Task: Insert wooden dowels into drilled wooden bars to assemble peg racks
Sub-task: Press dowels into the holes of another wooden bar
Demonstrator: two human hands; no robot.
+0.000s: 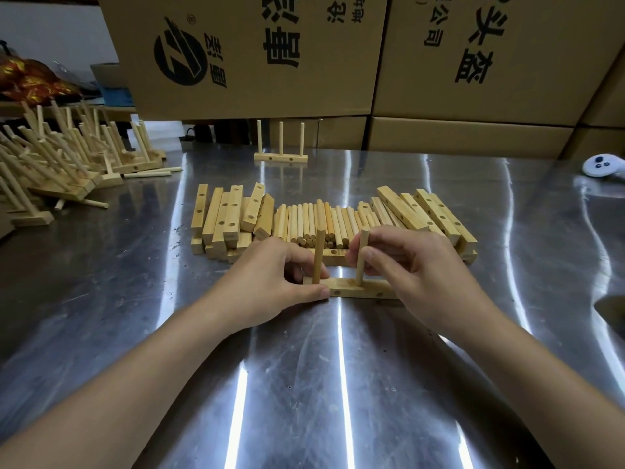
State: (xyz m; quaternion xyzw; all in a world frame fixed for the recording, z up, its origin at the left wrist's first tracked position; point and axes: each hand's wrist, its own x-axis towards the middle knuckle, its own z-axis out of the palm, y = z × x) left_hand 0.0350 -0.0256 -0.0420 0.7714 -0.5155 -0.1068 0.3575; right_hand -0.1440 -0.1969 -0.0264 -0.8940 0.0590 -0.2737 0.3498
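A: Big printed cardboard boxes wall off the far side of a shiny steel tabletop. What lies on it?

B: In the middle, a row of loose dowels lies between a left stack of drilled bars and a right stack of drilled bars. Farther off a finished rack stands with three pegs up. A heap of finished racks fills the far left, and a white controller lies at the far right.

A: And the person's hands?

B: Just on the near side of the loose dowels, one bar lies flat on the tabletop with two dowels upright in its top. The left hand pinches the bar's left end, with the thumb on the near face and the fingers curled behind the left dowel. The right hand grips the right dowel between thumb and fingers.

A: How deep does that dowel sit?

B: That cannot be told. The bar's right end is hidden under the right hand, and two side holes show on its near face.
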